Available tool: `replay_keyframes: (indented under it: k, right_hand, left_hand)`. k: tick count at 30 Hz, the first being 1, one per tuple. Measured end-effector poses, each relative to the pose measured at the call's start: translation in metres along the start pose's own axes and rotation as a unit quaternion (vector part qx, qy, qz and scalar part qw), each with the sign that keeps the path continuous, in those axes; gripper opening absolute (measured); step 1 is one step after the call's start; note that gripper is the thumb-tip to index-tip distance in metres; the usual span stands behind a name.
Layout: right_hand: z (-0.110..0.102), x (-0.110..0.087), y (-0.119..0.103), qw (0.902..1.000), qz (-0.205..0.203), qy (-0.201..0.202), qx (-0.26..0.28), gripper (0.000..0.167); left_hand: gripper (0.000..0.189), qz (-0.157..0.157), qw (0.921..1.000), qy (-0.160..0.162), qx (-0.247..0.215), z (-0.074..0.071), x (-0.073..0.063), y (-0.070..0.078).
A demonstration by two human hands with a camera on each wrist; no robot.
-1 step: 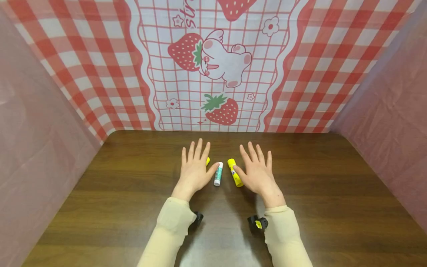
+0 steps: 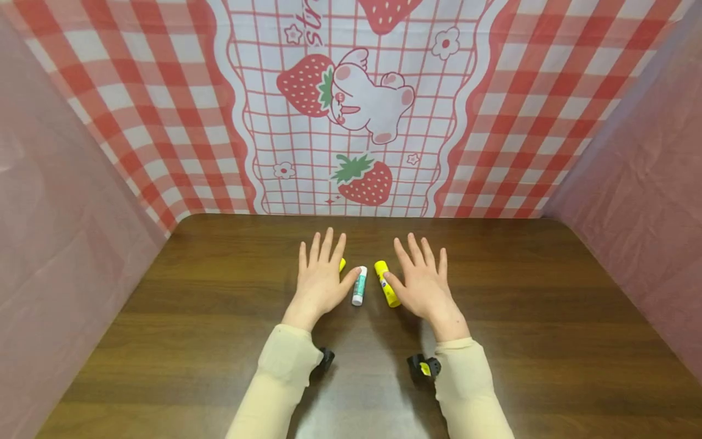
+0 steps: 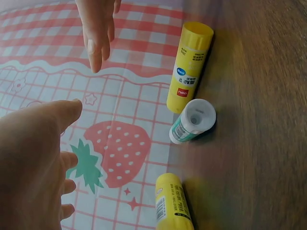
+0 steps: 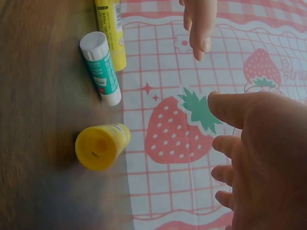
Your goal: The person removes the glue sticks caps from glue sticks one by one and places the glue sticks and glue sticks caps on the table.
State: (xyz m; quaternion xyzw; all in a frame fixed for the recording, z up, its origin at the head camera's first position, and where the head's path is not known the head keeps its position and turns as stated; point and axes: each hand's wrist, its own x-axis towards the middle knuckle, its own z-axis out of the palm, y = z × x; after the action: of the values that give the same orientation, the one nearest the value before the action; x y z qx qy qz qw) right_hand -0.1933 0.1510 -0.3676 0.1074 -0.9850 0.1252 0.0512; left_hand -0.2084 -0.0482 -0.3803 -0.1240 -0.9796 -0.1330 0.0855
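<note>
Three glue sticks lie on the wooden table between and under my hands. My left hand (image 2: 320, 283) is held flat above the table, fingers spread. It mostly hides one yellow glue stick (image 2: 342, 265) in the head view; more of that stick's body (image 3: 171, 203) shows in the left wrist view. A smaller white glue stick with a green label (image 2: 359, 289) lies in the middle, by my left thumb. My right hand (image 2: 423, 283), fingers also spread, overlaps the other yellow glue stick (image 2: 391, 296) with its thumb in the head view. Both hands hold nothing.
A strawberry-print checked cloth (image 2: 351, 122) hangs upright behind the table (image 2: 192, 317). Pink fabric walls close off the left (image 2: 66, 183) and right (image 2: 641, 201) sides. Black wrist cameras hang under both cream sleeves (image 2: 285, 360).
</note>
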Motion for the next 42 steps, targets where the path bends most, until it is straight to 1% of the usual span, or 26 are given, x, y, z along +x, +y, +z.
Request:
replay_keyframes:
  k: [8,11,14,17,23,25,29,32,35,38,42]
  right_hand:
    - [0.001,0.0,-0.004,0.9998,-0.013,0.003,0.014,0.066]
    - [0.001,0.0,-0.005,0.9998,-0.014,0.004,0.013,0.065]
    - [0.001,0.001,-0.005,0.9997,-0.015,0.01,0.016,0.062]
    - [0.0,0.002,-0.005,0.9992,-0.017,0.025,0.026,0.058]
    - [0.0,0.006,-0.004,0.996,-0.018,0.073,0.048,0.049]
    - [0.001,0.007,-0.003,0.9943,-0.016,0.088,0.058,0.044]
    - [0.003,0.008,0.001,0.9917,-0.008,0.101,0.079,0.035]
    - [0.005,0.008,0.004,0.9905,0.001,0.096,0.098,0.03]
    - [0.007,0.009,0.007,0.9893,0.009,0.09,0.115,0.027]
    - [0.01,0.009,0.009,0.9879,0.009,0.086,0.128,0.026]
    - [0.016,0.011,0.012,0.9831,0.001,0.101,0.153,0.024]
  left_hand:
    - [0.073,0.005,0.9999,-0.005,0.011,0.003,0.0,0.0]
    - [0.072,0.007,0.9999,0.002,0.009,0.003,0.001,0.0]
    - [0.069,0.01,0.9998,0.016,-0.004,0.002,0.001,0.002]
    - [0.063,0.014,0.9991,0.038,-0.017,0.001,0.001,0.004]
    - [0.042,0.015,0.9943,0.098,-0.039,0.002,0.0,0.012]
    - [0.035,0.02,0.9931,0.107,-0.044,0.003,0.0,0.017]
    - [0.024,0.044,0.9927,0.104,-0.041,0.008,-0.002,0.029]
    - [0.019,0.067,0.992,0.103,-0.029,0.014,-0.002,0.038]
    - [0.015,0.08,0.9914,0.102,-0.019,0.021,-0.004,0.046]
    - [0.012,0.079,0.9925,0.092,-0.012,0.028,-0.007,0.052]
    - [0.013,0.065,0.9942,0.085,-0.009,0.036,-0.01,0.058]
